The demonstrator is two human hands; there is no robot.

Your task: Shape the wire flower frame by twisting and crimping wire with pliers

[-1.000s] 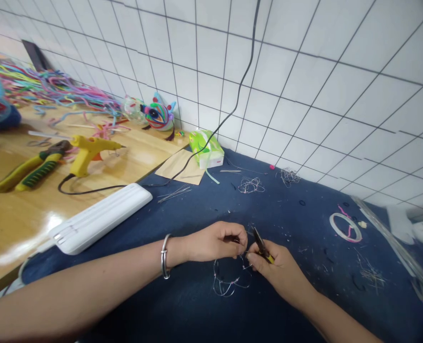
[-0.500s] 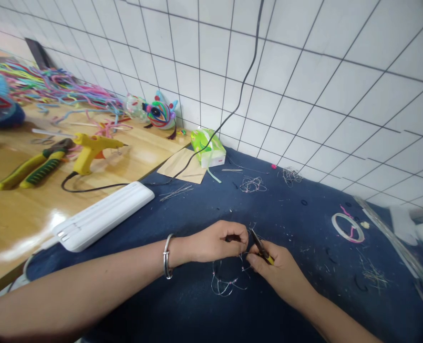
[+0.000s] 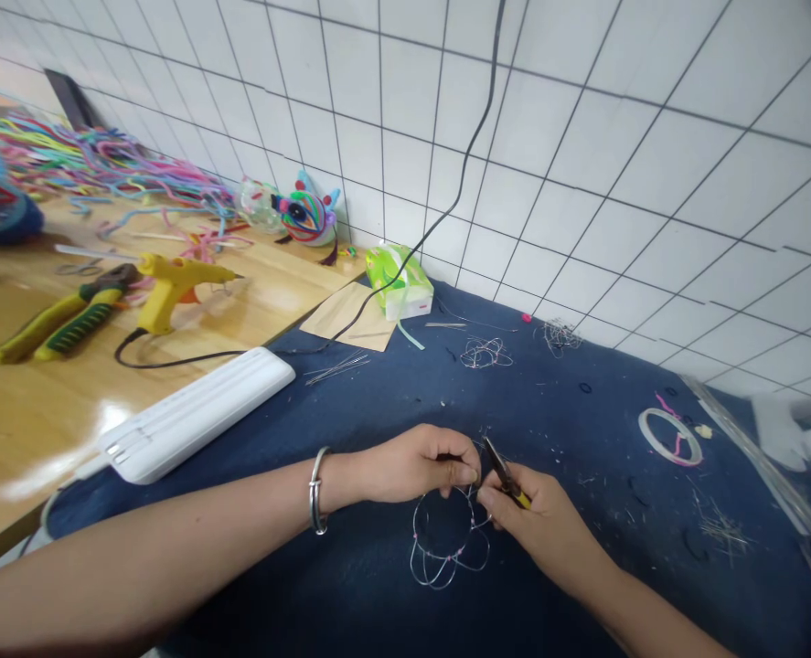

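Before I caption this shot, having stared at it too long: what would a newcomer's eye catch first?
Likely the yellow glue gun on the wooden table at left, with bright pipe cleaners heaped behind it. Next, at lower centre, the left hand holds a wire ring over the dark blue surface, and the right hand holds pliers beside it.

The wire loops (image 3: 450, 557) are silver (dotted pink), the pliers (image 3: 500, 468) yellow-handled, the work surface (image 3: 391, 397) navy.
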